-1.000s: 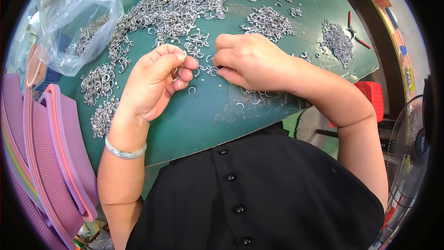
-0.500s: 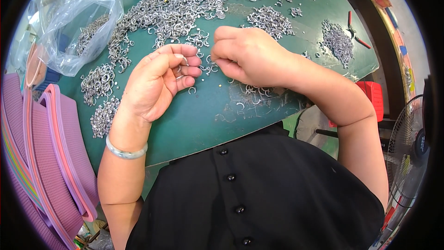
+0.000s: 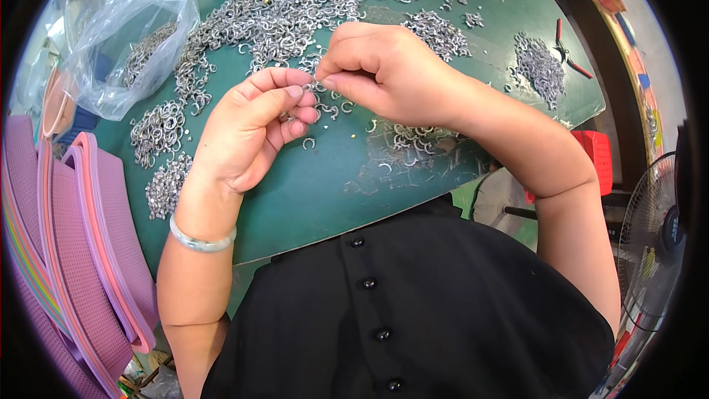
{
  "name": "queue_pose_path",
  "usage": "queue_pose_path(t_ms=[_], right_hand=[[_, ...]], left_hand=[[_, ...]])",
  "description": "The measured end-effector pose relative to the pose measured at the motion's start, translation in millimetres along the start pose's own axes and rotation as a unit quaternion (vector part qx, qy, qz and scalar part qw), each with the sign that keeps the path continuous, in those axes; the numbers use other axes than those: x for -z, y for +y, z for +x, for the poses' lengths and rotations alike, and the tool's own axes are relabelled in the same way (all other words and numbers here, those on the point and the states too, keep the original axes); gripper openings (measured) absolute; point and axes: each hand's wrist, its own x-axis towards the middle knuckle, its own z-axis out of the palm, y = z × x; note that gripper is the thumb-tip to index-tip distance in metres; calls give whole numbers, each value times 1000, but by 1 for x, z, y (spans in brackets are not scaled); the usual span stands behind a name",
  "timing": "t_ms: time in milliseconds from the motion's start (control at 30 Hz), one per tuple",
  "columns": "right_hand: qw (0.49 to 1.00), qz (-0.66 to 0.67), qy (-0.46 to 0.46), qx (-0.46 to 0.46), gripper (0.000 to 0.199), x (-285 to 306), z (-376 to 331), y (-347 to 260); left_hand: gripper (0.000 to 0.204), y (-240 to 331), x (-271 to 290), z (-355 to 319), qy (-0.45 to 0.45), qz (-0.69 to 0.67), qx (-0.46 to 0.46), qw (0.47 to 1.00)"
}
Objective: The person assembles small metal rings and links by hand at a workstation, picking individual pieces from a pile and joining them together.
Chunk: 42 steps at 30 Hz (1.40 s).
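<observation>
My left hand [image 3: 255,122] is closed in a pinch on a small C-shaped metal ring [image 3: 308,87], its thumb against the index fingertip. More metal shows under its curled fingers. Right beside those fingertips, the thumb and index finger of my right hand [image 3: 395,70] press together at the ring; whatever sits between them is too small to make out. Below the fingertips, a few loose open rings [image 3: 329,111] lie on the green table [image 3: 295,203]. A large heap of such silver rings [image 3: 273,11] spreads beyond both hands.
Smaller piles of rings [image 3: 156,131] and tiny metal bits [image 3: 166,185] lie left; another ring pile [image 3: 413,138] is under my right forearm. Red-handled pliers [image 3: 565,55] rest by a grey pile [image 3: 539,70]. A clear plastic bag [image 3: 111,89], purple baskets [image 3: 111,207] and a fan [image 3: 650,229] flank me.
My right hand has moved left and slightly away from me, so its fingertips now meet those of my left hand. The left thumb has closed toward the index finger.
</observation>
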Motion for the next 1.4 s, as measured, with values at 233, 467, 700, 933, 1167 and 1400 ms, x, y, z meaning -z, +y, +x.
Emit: queue_pose_path(t_ms=[233,467,700,933,1167,1400], right_hand=[[990,-85,-114,-22,7,-4,-10,0],[986,-97,-130,-28,4,-4,-10,-2],[986,-106,-129,-30,4,-6,-7,-4],[982,-89,-158,-53,3,-6,-6,-3],[998,-16,-67,-5,5,-4,1,-4],[1000,-10,-9,-3,8,-7,2,2]], left_hand=[[11,-1,9,2,-34,-88,-21,995],[17,-1,17,4,-62,-122,-21,990],[21,0,16,2,-30,-105,-21,994],[20,1,14,1,-11,-67,-24,997],[20,2,0,-3,4,-25,0,1000],[26,5,8,-1,-53,-76,11,996]])
